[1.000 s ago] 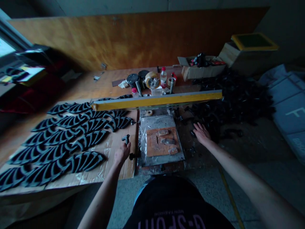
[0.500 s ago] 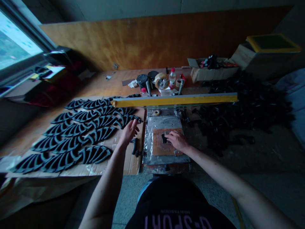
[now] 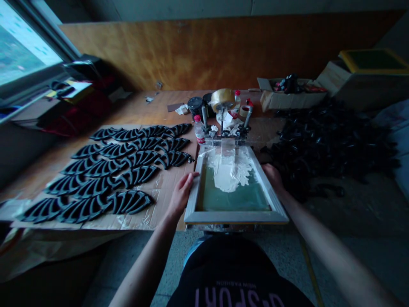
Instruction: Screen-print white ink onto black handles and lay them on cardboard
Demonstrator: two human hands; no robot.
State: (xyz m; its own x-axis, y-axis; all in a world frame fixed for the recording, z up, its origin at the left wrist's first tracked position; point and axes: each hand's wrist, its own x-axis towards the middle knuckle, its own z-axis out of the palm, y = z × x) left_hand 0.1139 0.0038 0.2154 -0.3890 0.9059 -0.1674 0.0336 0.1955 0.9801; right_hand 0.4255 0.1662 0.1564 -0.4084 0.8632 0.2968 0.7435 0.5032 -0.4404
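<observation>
Now the silver-edged screen lies down flat, or very nearly so, in the lower centre of the view, whereas half a second ago only its yellow underside showed as a raised bar across the middle; the right hand, then over the small board with a black piece, is at the screen's right rail, and the left hand has come to the left rail; that means the board and whatever lies on it are covered, and both hands are given over to the screen rather than to the loose pieces.

The left hand is closed on its rail, thumb uppermost at the edge; the right hand touches the opposite rail, but its fingers are partly hidden, so I cannot tell whether they are clamped there; white paste sits thick on the green mesh, mostly towards the far end, beneath a clear plate; nearer the bottom rail the mesh is mostly bare.

Elsewhere, rows of curved black parts lie fanned over the cardboard sheet at centre left; a dark heap of similar-looking pieces fills the right of the view; a tape roll and a red-capped bottle stand at upper centre, behind the screen.
</observation>
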